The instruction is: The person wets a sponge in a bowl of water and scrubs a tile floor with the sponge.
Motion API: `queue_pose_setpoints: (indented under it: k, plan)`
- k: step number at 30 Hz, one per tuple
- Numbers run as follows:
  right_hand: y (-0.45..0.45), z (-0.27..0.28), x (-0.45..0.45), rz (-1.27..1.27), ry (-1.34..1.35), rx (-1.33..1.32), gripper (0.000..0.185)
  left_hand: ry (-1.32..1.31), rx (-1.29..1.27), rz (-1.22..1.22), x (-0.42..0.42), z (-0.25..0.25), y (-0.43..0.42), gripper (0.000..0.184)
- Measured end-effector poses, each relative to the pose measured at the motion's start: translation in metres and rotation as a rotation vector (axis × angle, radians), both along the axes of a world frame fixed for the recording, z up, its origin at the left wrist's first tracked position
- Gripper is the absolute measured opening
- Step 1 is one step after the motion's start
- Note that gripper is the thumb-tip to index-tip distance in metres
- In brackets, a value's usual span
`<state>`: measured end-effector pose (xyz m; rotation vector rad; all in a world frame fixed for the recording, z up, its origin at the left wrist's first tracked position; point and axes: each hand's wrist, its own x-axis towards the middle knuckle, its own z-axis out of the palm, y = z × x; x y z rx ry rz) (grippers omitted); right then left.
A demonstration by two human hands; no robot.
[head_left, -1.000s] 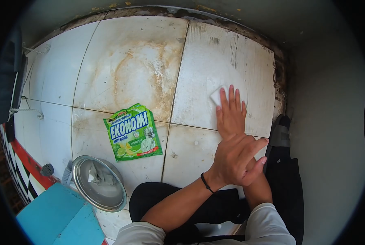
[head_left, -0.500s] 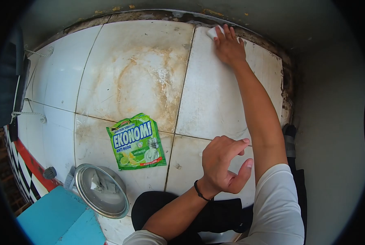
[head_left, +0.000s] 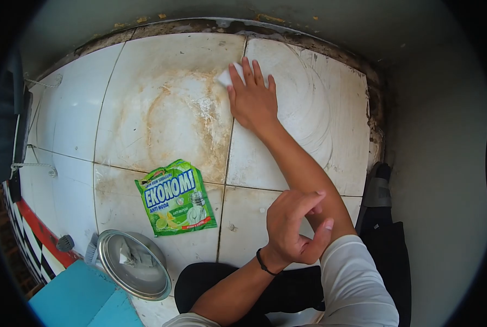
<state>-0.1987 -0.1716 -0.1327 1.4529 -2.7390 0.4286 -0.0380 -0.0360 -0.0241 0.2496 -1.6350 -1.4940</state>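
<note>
My right hand (head_left: 252,98) lies with fingers spread on a white sponge (head_left: 228,78), pressing it flat on the white floor tile (head_left: 292,136) near the grout line at the top middle. Faint curved smears show on that tile. My left hand (head_left: 297,226), with a black band at the wrist, is held above the floor, thumb and fingers apart and nothing between them. A green EKONOMI packet (head_left: 177,199) lies on the tiles left of it. The neighbouring tile (head_left: 167,103) carries brown stains.
At the lower left stands a metal bowl (head_left: 134,264) with liquid and a pale scrap inside. Beside it are a brush (head_left: 91,250) and a blue surface (head_left: 82,297). Grey walls (head_left: 434,152) border the right and the top. My dark-clothed legs are at the bottom.
My right hand has gone from the middle of the right tile up to its top edge, then left and down with the sponge. The smears are more curved. My left hand has come away from my right arm.
</note>
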Motion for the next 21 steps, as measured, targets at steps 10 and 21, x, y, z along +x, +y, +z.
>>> queue_pose_setpoints:
  k: [10, 21]
  plan:
    - [0.04, 0.01, -0.072, -0.669, -0.165, 0.063, 0.07, -0.045, 0.145, 0.02, 0.002, -0.006, -0.005, 0.057]
    - [0.117, 0.03, -0.108, 0.253, 0.109, 0.303, 0.067, -0.119, 0.246, 0.012, -0.003, -0.01, -0.001, 0.057]
